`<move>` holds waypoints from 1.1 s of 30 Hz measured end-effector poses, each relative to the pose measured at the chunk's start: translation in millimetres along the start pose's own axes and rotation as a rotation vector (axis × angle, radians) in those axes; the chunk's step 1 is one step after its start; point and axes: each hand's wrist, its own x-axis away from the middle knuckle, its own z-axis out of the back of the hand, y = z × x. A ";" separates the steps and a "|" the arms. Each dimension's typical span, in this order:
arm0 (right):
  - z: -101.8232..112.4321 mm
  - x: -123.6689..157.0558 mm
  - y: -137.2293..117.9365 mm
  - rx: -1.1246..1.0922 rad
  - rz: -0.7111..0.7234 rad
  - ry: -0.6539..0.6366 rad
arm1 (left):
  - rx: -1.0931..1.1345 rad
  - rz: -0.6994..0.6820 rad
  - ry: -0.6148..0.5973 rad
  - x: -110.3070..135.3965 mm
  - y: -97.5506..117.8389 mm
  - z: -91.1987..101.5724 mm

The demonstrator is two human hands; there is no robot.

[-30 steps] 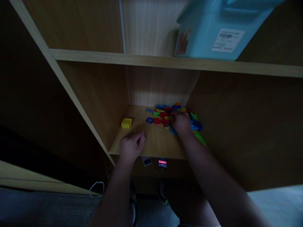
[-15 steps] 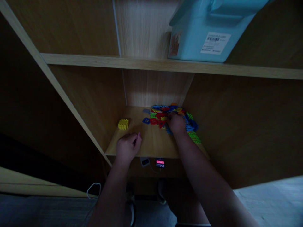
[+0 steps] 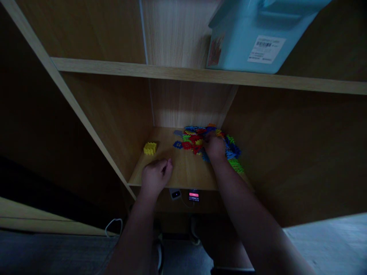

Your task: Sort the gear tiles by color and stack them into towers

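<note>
I have my right hand (image 3: 215, 148) in the pile of plastic pieces (image 3: 194, 138) on the shelf (image 3: 183, 170), apparently picking; its fingers are hidden, grip unclear; my left hand (image 3: 156, 175) curls loosely near the yellow stack (image 3: 150, 148), contents unseen; the next move calls for pinching one piece free.

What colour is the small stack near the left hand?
Yellow; the stack shows best in the current head view.
</note>
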 end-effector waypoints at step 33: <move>-6.5 21.6 -40.2 -1.050 0.202 0.113 | 0.109 0.152 -0.148 -5.5 -3.1 -8.4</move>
